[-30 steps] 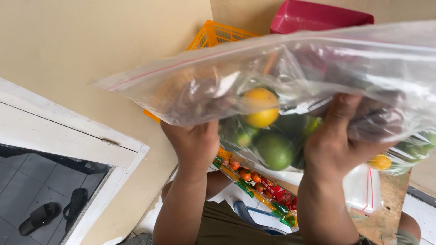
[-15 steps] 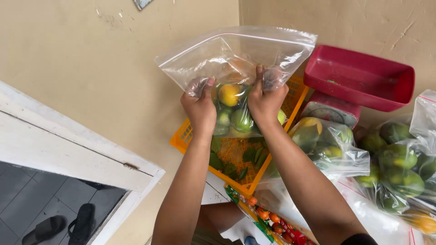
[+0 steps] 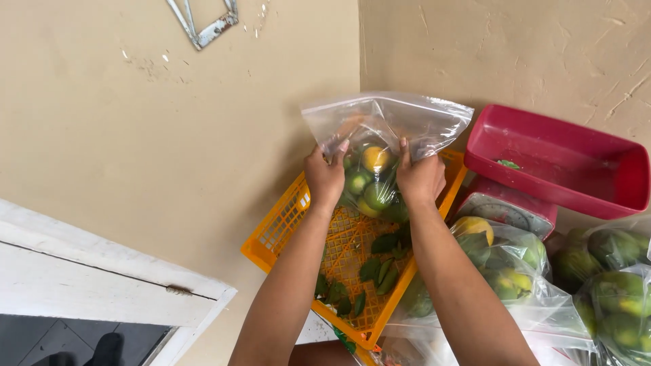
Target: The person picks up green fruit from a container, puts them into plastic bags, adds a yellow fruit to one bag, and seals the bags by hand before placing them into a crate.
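Both hands, left hand (image 3: 325,177) and right hand (image 3: 420,177), pinch the clear zip bag (image 3: 383,125) of green and yellow citrus (image 3: 371,183) between them, fruit sagging just below the grip, above the orange crate (image 3: 285,227), red tray (image 3: 556,163) off right.

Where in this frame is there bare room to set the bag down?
The orange crate has bare mesh along its left side, with loose leaves near the middle. The red tray is nearly bare inside. To the right it is crowded with filled bags. Both hands grip the clear bag.
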